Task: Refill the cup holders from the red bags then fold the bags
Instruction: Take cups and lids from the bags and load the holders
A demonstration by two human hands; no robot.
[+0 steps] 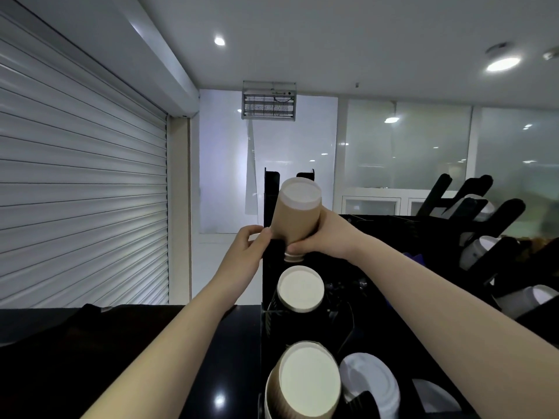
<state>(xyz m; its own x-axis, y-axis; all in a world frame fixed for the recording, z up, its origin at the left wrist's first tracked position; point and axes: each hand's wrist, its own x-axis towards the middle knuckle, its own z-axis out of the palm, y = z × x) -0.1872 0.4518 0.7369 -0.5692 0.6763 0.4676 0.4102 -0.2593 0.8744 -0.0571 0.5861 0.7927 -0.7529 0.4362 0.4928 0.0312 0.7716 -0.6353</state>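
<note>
Mount: one wide-angle camera worn on the person's head; straight lines bow near the edges.
Facing: forward and barely downward, with the white ceiling (332,31) at 12 o'clock and the glossy black tabletop (121,358) at 7 o'clock.
Flanks: white slatted roller shutter (75,192) at 9 o'clock, frosted glass wall (408,152) at 2 o'clock.
Nearness: close. Both forearms enter from the bottom edge. The left hand (246,246) and the right hand (323,237), with its grip on a stack of tan paper cups (295,219), sit at centre at arm's reach.
Foreground: the tall black cup holder rack (267,297) runs from centre to 6 o'clock.

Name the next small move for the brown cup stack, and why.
Probably slide the brown cup stack deeper into the black holder: the right hand grips its lower end, most of it sticks out, and the left hand holds the holder's edge.
</note>
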